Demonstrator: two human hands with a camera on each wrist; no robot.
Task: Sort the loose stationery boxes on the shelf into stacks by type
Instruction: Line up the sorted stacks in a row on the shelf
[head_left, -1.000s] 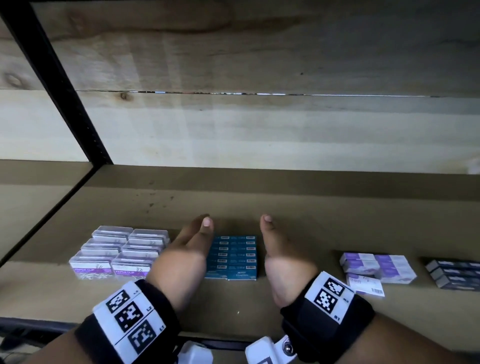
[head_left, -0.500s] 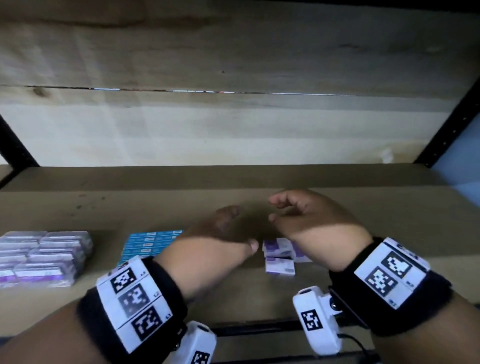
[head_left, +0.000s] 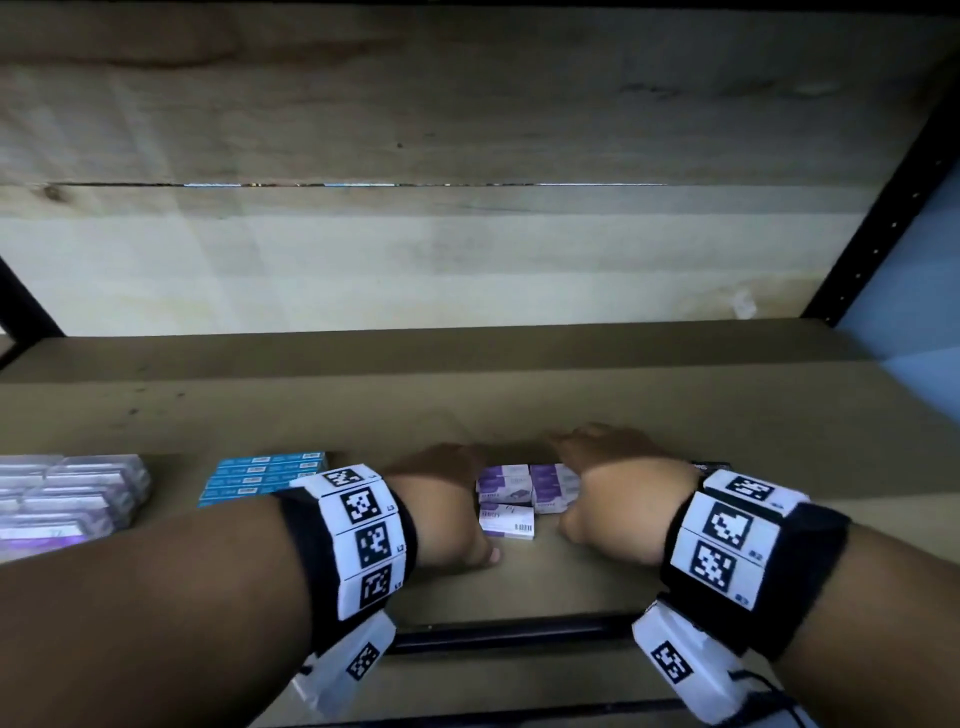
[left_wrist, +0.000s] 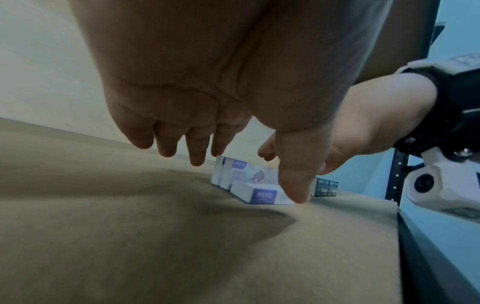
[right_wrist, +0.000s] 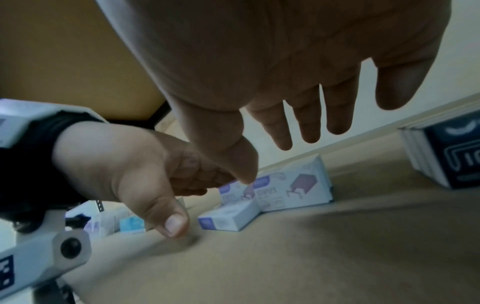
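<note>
- Nearest me, my left hand and right hand flank the purple-and-white staples boxes, fingers straight and apart, gripping nothing; whether any fingertip touches a box I cannot tell.
- My left thumb points down at the shelf board, just in front of the loose staples box lying flat at the front.
- Behind that box the other staples boxes sit side by side, apparently on edge, touching one another.
- Risk: if I squeeze the group from both sides, the flat box sits out of line, so it may skid forward toward the shelf edge or twist instead of joining.
- Risk: the on-edge boxes could tip if my palms press high rather than low.
- Further left lies the blue box stack, then the clear-cased purple stacks; to the right, the dark boxes stand well apart, so a wide sweep of my right hand could knock them.
</note>
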